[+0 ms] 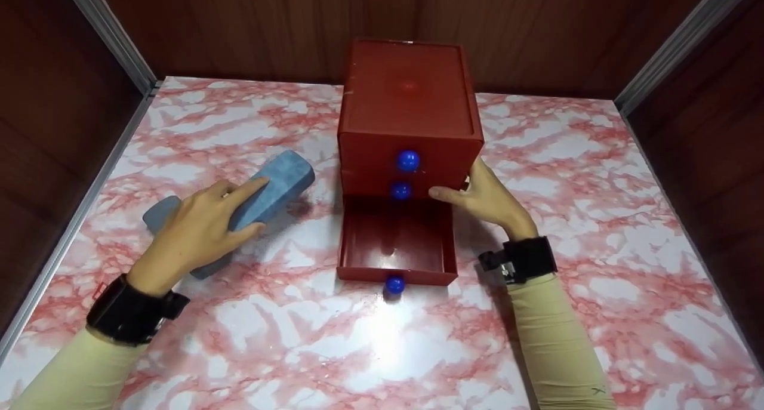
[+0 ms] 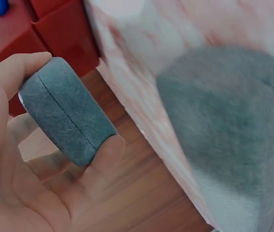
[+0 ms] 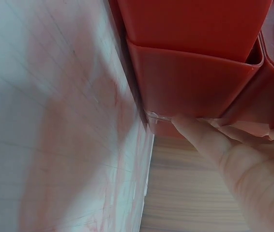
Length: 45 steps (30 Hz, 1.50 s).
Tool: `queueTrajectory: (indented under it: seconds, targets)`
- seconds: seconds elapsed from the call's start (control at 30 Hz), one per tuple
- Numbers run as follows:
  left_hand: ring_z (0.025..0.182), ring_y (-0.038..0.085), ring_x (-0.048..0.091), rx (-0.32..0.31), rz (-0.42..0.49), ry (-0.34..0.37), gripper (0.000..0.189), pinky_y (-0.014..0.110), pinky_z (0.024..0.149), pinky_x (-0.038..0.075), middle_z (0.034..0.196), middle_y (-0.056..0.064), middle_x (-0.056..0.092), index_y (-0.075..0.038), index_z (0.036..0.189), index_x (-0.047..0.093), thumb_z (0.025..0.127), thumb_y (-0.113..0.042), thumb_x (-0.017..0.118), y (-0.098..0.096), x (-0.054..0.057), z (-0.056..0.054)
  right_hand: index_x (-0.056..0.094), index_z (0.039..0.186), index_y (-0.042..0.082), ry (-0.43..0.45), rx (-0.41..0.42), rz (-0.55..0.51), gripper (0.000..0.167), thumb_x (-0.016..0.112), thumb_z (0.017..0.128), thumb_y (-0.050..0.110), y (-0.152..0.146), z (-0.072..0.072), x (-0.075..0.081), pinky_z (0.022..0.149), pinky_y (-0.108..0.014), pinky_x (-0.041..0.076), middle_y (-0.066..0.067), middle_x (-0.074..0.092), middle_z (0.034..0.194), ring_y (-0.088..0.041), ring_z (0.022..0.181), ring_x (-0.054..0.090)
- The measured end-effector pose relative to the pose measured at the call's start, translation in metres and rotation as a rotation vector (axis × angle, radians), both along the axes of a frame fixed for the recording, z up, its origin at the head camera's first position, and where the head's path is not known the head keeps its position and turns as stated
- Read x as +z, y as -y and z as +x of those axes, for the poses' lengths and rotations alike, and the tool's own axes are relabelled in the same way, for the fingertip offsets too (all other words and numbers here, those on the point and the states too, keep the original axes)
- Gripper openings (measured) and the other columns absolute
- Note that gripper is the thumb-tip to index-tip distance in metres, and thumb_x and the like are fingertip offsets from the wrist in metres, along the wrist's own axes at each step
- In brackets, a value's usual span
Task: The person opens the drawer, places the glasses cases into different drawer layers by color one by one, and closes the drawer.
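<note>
My left hand point(image 1: 200, 228) grips a blue-grey case point(image 1: 283, 174), shaped like a glasses case, thumb on one side and fingers over the other. A seam runs across the end of the held case point(image 2: 64, 111) in the left wrist view. A second grey-blue case point(image 1: 160, 213) lies below that hand, partly hidden by it. My right hand point(image 1: 492, 201) is at the right side of the red drawer unit point(image 1: 412, 91), its thumb at the front. The right hand's fingers point(image 3: 202, 135) touch the side wall, fairly straight. The bottom drawer point(image 1: 397, 274) is pulled out.
The drawers have round blue knobs point(image 1: 408, 160); the upper two drawers are closed. Everything stands on a red-and-white marbled table point(image 1: 268, 338). Dark wood panels point(image 1: 256, 28) with metal edges enclose the back and sides.
</note>
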<state>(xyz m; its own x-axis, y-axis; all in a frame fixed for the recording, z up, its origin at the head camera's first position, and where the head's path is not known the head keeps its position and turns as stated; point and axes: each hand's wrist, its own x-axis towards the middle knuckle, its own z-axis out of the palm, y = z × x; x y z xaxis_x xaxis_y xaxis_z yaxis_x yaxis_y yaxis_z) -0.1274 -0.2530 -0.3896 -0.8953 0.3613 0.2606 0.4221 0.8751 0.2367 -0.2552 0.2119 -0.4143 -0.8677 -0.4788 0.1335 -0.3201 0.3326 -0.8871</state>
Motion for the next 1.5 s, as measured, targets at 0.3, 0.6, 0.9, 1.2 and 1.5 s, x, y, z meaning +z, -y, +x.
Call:
queueTrajectory:
  seconds: [0.3, 0.6, 0.9, 1.2, 1.5]
  targets:
    - [0.091, 0.039, 0.069, -0.031, -0.017, -0.001, 0.073, 0.056, 0.068, 0.060, 0.119, 0.023, 0.066, -0.023, 0.159, 0.052, 0.093, -0.037, 0.081, -0.017, 0.008, 0.025, 0.042, 0.152, 0.013, -0.003, -0.007, 0.013, 0.075, 0.086, 0.093, 0.025, 0.000, 0.001, 0.000, 0.108, -0.043, 0.050, -0.005, 0.060, 0.142, -0.023, 0.125, 0.063]
    - [0.099, 0.038, 0.069, -0.070, -0.017, 0.048, 0.073, 0.054, 0.072, 0.060, 0.125, 0.019, 0.065, -0.029, 0.160, 0.050, 0.095, -0.044, 0.079, -0.039, 0.014, 0.044, 0.042, 0.152, 0.011, -0.020, -0.014, 0.030, 0.075, 0.086, 0.093, 0.024, -0.001, 0.000, 0.000, 0.110, -0.045, 0.048, -0.008, 0.059, 0.144, -0.024, 0.128, 0.062]
    - [0.091, 0.031, 0.069, -0.136, -0.039, 0.038, 0.072, 0.050, 0.072, 0.061, 0.118, 0.015, 0.067, -0.029, 0.159, 0.052, 0.094, -0.046, 0.079, -0.065, 0.015, 0.049, 0.042, 0.152, 0.012, -0.006, -0.004, 0.010, 0.074, 0.085, 0.093, 0.023, 0.000, 0.000, -0.001, 0.110, -0.045, 0.049, -0.008, 0.059, 0.144, -0.025, 0.127, 0.062]
    - [0.103, 0.034, 0.070, -0.181, -0.031, 0.054, 0.068, 0.052, 0.078, 0.061, 0.127, 0.016, 0.068, -0.031, 0.157, 0.055, 0.095, -0.049, 0.077, -0.090, 0.021, 0.048, 0.042, 0.153, 0.012, 0.003, 0.005, -0.003, 0.073, 0.085, 0.093, 0.022, 0.001, -0.001, -0.001, 0.111, -0.045, 0.048, -0.007, 0.059, 0.144, -0.024, 0.129, 0.061]
    - [0.095, 0.029, 0.068, -0.218, -0.017, 0.076, 0.064, 0.048, 0.072, 0.061, 0.120, 0.013, 0.067, -0.030, 0.155, 0.057, 0.096, -0.047, 0.075, -0.114, 0.021, 0.039, 0.041, 0.152, 0.012, -0.016, 0.000, 0.006, 0.076, 0.086, 0.092, 0.022, 0.000, -0.001, 0.000, 0.110, -0.043, 0.049, -0.007, 0.060, 0.144, -0.024, 0.127, 0.063]
